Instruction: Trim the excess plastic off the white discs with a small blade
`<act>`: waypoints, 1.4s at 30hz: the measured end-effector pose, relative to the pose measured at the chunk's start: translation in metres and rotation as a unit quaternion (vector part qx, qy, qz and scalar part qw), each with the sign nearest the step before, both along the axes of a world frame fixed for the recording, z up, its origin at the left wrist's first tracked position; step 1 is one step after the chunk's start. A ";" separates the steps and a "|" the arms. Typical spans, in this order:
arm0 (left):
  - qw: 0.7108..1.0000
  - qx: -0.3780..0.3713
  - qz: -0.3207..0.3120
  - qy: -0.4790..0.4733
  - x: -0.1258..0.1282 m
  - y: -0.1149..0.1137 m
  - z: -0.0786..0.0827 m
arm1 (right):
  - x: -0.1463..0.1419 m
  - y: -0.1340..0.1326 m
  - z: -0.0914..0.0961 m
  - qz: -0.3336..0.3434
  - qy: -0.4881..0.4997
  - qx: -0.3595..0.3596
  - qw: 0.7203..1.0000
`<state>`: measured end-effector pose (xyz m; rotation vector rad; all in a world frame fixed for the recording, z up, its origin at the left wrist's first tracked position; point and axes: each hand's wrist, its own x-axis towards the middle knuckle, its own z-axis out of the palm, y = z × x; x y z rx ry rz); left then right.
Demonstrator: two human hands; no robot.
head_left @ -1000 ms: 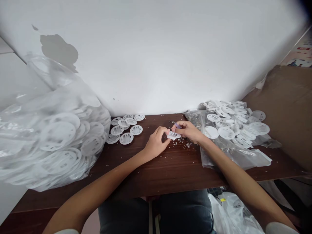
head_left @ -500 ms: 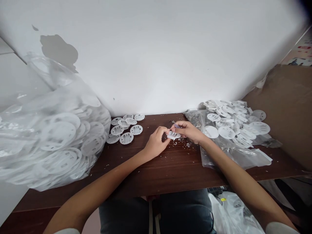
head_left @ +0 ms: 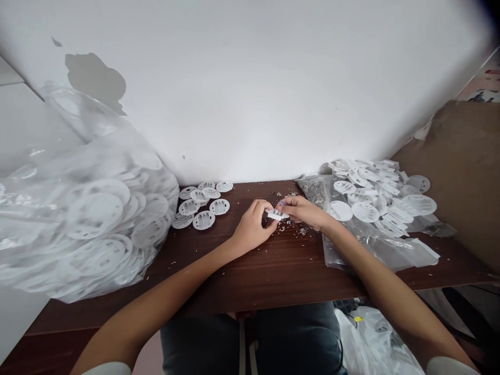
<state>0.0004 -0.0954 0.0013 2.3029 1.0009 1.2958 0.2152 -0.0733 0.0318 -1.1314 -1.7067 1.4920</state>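
Two bare hands are working at the middle of the desk (head_left: pixel 250 281), and between them, held just above the wood, sits a white slotted plastic disc (head_left: pixel 278 214). The left hand (head_left: pixel 253 226) comes in from the near left, its fingers (head_left: pixel 262 205) curled closed on the disc's left side. The right hand (head_left: pixel 304 211) reaches across from the right, its fingers (head_left: pixel 294 200) pinched closed at the disc's far edge, gripping a small purplish item (head_left: pixel 282 203) too small to make out. Fine plastic shavings (head_left: pixel 291 224) lie scattered on the wood right under the hands. Just to the left, a loose group of matching discs (head_left: pixel 201 205) sits on the bare desk, and beyond it a big clear plastic bag (head_left: pixel 78 219) bulges with more. Over on the right, a heap of white discs (head_left: pixel 375 192) spills across a flattened clear bag (head_left: pixel 385 250), with a brown cardboard sheet (head_left: pixel 464 177) rising behind, and down near the person's dark trousers (head_left: pixel 297 333), a white plastic bag (head_left: pixel 371 344) sits below the desk.
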 end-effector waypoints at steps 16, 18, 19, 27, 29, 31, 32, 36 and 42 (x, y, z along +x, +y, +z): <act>0.994 0.047 0.026 0.098 -0.001 -0.001 -0.001 | -0.001 -0.002 0.006 0.007 -0.065 0.095 0.993; 0.992 0.061 0.026 0.105 -0.001 0.000 -0.002 | -0.001 -0.002 0.005 0.006 -0.071 0.097 0.993; 0.991 0.067 0.028 0.108 -0.001 0.000 -0.003 | -0.001 -0.002 0.005 0.005 -0.074 0.099 0.992; 0.979 0.123 0.025 0.163 -0.005 -0.001 -0.005 | -0.003 -0.005 0.004 -0.022 -0.109 0.115 0.987; 0.976 0.132 0.019 0.172 -0.005 -0.002 -0.004 | -0.004 -0.006 0.005 -0.030 -0.116 0.112 0.986; 0.976 0.133 0.017 0.171 -0.005 -0.002 -0.005 | -0.005 -0.006 0.005 -0.038 -0.119 0.108 0.986; 0.977 0.130 0.018 0.169 -0.005 -0.002 -0.005 | -0.005 -0.007 0.005 -0.039 -0.117 0.105 0.987; 0.982 0.110 0.025 0.155 -0.003 -0.003 -0.006 | -0.003 -0.006 0.005 -0.032 -0.101 0.087 0.991; 0.982 0.104 0.023 0.159 0.000 -0.006 -0.003 | -0.002 -0.004 0.006 -0.036 -0.102 0.078 0.991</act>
